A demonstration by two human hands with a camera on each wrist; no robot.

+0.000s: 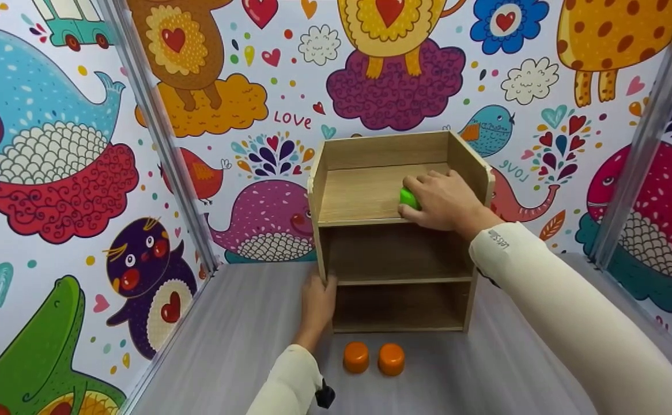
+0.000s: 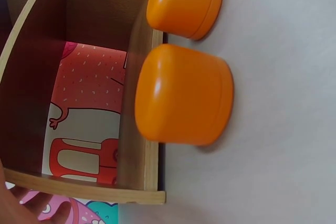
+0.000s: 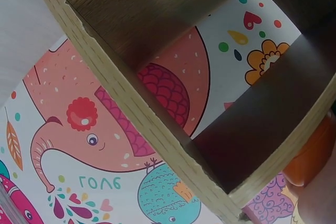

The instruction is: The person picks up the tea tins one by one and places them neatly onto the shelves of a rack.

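The right hand point(image 1: 442, 202) had its fingers and thumb curled round a bright green piece point(image 1: 408, 199), smooth-skinned and rounded where it showed; the rest of its shape lay hidden under the fingers. The piece sat in that grip at the top tier of a wooden shelf unit point(image 1: 399, 280), right of the tier's middle. Whether it touched the board could not be told.

Between seven and eight o'clock from the green piece, the left hand point(image 1: 317, 302) lay against the unit's left side panel, its fingers along the outer face; whether it pinched the panel could not be told.

The unit was pale, straight-grained board, three tiers high and upright, with rounded upper front corners on its sides and gaps at the back through which the printed wall showed. Around six o'clock, before its base, two orange pieces point(image 1: 356, 357) point(image 1: 391, 359) stood side by side, slightly apart: squat, glossy, soft-edged drums, each with a fine seam near the bottom. They rested on a grey tabletop point(image 1: 244, 340) with faint streaks.

The right sleeve point(image 1: 555, 294), plain cream cloth, ran off toward four o'clock. Beyond, the wall point(image 1: 290, 52) was smooth and white, printed with cartoon animals, hearts and scalloped clouds; a ridged metal post point(image 1: 160, 127) rose between nine and ten o'clock.
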